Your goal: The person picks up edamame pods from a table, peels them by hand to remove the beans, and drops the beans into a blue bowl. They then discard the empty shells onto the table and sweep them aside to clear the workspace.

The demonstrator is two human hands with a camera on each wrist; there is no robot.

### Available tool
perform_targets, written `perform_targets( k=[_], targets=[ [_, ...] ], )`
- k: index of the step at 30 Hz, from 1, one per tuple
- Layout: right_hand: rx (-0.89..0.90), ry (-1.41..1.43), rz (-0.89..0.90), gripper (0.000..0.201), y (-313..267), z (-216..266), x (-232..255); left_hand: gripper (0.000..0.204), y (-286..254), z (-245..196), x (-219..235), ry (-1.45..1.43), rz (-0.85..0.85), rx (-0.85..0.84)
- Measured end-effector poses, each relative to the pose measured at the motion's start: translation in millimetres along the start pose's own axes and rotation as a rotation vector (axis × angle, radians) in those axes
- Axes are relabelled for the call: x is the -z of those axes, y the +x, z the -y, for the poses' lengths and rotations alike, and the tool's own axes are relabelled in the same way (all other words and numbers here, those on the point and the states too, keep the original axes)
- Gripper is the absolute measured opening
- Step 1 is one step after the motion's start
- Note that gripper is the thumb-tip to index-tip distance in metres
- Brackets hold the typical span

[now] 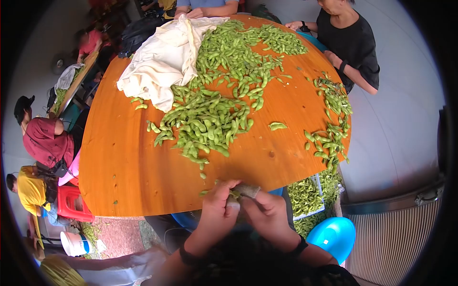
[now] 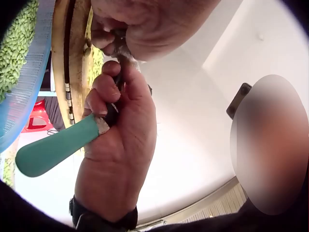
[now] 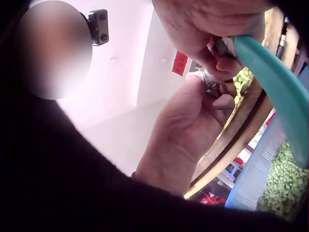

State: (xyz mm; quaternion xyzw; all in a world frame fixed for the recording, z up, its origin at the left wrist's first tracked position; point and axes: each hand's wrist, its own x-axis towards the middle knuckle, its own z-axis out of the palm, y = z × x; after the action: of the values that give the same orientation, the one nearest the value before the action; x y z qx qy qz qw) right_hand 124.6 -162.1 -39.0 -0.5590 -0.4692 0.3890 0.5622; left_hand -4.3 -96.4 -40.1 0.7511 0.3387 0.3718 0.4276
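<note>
Fingers of the right hand (image 1: 269, 217) curl round a tool by its teal handle (image 2: 58, 147), at 6 o'clock on the table (image 1: 114, 157) as the head view shows it. Touching it, the left hand (image 1: 217, 209) has its fingers and thumb pinched together on something green (image 1: 234, 194), too small to tell; its thumb wears a whitish cover (image 1: 233, 204). Below the table edge, also towards 6 o'clock, a blue basket (image 2: 44, 53) holds shelled beans (image 2: 17, 50).

A blue basin (image 1: 334, 238) lies low between 4 and 5 o'clock, and a crate (image 1: 320, 190) with green pods at about 4.

On the table, a single pod (image 1: 277, 126) lies right of centre, apart from the near heap of green pods (image 1: 205, 119) at the middle. A strip of pods (image 1: 331, 138) follows the edge around 3 o'clock. Farther off, more pods (image 1: 229, 52) spread towards 12, beside a white cloth (image 1: 162, 57) between 10 and 11.

Beyond the table, a person in black (image 1: 348, 43) is at 2 o'clock, a red stool (image 1: 63, 202) at 8 and a person in maroon (image 1: 45, 138) at 9.
</note>
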Motion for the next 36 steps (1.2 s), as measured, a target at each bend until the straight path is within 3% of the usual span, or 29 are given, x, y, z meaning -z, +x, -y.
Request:
perform_targets(
  k=[3, 5, 8, 15, 17, 20, 21, 24, 26, 29, 33, 36],
  targets=[
    [0.028, 0.109, -0.072, 0.014, 0, -7, -4, 0.046, 0, -11, 0, 0.117, 0.015, 0.011],
    [0.093, 0.004, -0.066, 0.012, 0, -1, -2, 0.045, 0, -15, -3, 0.201, -0.014, 0.028],
    [0.122, -0.113, -0.041, 0.012, 1, 12, 2, 0.044, 1, -3, -6, -0.059, -0.045, -0.031],
    [0.173, -0.107, -0.073, 0.014, -1, 6, 0, 0.045, 0, -5, -5, 0.004, -0.029, 0.017],
    [0.137, -0.025, -0.138, 0.017, 0, 6, 0, 0.046, 3, -13, -5, 0.209, -0.093, -0.107],
    [-0.036, 0.046, -0.215, 0.023, -1, 16, 30, 0.047, -4, -17, 16, 0.323, -0.092, -0.055],
    [-0.058, 0.046, -0.293, 0.023, 0, 15, 39, 0.047, -8, -6, 23, 0.387, -0.163, -0.078],
    [-0.073, -0.063, -0.414, 0.022, -10, 6, 80, 0.041, -10, -4, 46, 0.558, -0.153, -0.009],
    [-0.006, -0.207, -0.497, 0.021, -18, -13, 104, 0.028, -15, 10, 50, 0.662, -0.087, -0.027],
    [-0.071, -0.244, -0.530, 0.020, -38, -36, 132, 0.024, -19, 13, 48, 0.766, -0.044, -0.097],
    [-0.098, -0.351, -0.538, 0.020, -58, -46, 137, 0.022, -16, 3, 40, 0.756, -0.022, -0.060],
    [-0.105, -0.435, -0.562, 0.021, -65, -51, 140, 0.030, -9, -14, 14, 0.446, 0.262, -0.138]
  ],
)
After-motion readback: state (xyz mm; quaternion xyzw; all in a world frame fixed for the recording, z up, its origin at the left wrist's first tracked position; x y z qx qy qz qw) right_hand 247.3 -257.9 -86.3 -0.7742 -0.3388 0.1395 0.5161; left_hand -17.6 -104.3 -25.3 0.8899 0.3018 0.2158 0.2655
